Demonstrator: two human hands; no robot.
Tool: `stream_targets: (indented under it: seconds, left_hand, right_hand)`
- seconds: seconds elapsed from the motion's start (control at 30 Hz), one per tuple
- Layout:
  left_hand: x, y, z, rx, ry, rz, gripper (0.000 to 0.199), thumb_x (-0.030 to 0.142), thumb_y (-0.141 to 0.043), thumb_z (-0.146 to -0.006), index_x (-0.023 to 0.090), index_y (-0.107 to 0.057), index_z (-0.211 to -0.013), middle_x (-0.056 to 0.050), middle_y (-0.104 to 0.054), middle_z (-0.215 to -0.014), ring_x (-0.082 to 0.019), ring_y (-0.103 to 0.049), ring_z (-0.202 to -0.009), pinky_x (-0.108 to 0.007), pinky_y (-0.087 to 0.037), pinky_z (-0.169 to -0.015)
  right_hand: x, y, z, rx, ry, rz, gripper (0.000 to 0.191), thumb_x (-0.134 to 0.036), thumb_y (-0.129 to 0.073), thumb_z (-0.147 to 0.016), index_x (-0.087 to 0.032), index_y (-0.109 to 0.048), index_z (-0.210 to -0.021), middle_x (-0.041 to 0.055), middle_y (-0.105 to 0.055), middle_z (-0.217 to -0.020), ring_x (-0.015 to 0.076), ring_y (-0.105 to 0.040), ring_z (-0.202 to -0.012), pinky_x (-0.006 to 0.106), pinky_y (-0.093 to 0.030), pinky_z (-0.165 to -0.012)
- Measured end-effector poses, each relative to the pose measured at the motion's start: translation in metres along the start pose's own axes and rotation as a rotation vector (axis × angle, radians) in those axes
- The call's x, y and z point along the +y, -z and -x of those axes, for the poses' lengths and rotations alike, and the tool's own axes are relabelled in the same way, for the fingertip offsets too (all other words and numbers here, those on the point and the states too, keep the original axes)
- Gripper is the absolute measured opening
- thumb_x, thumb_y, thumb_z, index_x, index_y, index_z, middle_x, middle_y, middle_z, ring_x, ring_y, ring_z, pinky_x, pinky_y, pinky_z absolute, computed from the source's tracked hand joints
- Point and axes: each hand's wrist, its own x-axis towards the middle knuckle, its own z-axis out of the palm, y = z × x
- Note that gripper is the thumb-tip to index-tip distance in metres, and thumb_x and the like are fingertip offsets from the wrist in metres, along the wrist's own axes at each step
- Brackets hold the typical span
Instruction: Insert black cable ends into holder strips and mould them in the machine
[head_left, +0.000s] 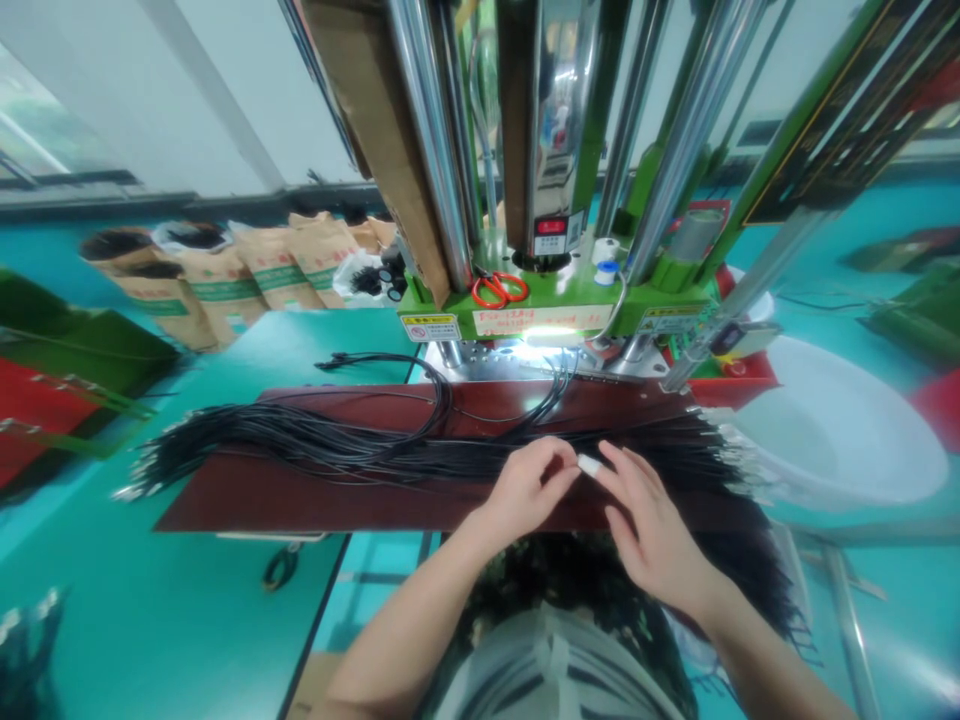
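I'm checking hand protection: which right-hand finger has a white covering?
The index finger of the right hand, next to the thumb: white-tipped, while the others look bare.

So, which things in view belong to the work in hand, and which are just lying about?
Likely part of the work:
- left hand, fingertips at the white finger wrap
- right hand, wearing that wrap
- black cables
- brown board under them

Seemingly lying about:
- red-handled scissors on the green machine
- paper sacks
- white basin
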Motion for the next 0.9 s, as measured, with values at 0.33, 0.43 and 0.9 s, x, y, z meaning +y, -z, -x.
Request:
stream_targets:
  seconds: [0.33,0.43,0.9]
  left_hand:
    - [0.01,-0.009,0.006,0.144,0.651,0.973,0.024,0.027,-0.075,-0.06,0.01,-0.061,-0.069,0.0,-0.058,-0.054,-0.007,-0.049,-0.045,-0.019,-0.038,-0.046]
    - [0.005,-0.011,0.008,0.175,0.721,1.052,0.027,0.026,-0.077,-0.056,0.009,-0.064,-0.073,0.0,-0.057,-0.054,-0.007,-0.05,-0.045,-0.019,-0.039,-0.046]
    - [-0.003,-0.019,0.009,0.18,0.804,1.059,0.027,0.027,-0.078,-0.054,0.009,-0.062,-0.063,0.0,-0.057,-0.058,-0.005,-0.048,-0.047,-0.019,-0.038,-0.047]
  right_hand:
    - [0.011,-0.015,0.001,-0.078,0.223,0.317,0.053,0.001,-0.038,-0.078,-0.014,-0.042,-0.129,0.0102,-0.057,-0.124,0.027,-0.026,-0.132,0.058,-0.017,-0.105]
    - [0.012,-0.009,-0.004,-0.142,0.268,0.384,0.055,0.001,-0.038,-0.077,-0.019,-0.045,-0.128,0.0074,-0.054,-0.127,0.0261,-0.03,-0.13,0.058,-0.01,-0.106]
    - [0.023,0.005,-0.016,-0.309,0.463,0.433,0.065,0.002,-0.036,-0.075,-0.023,-0.035,-0.135,0.0101,-0.043,-0.137,0.0245,-0.031,-0.13,0.06,-0.023,-0.101]
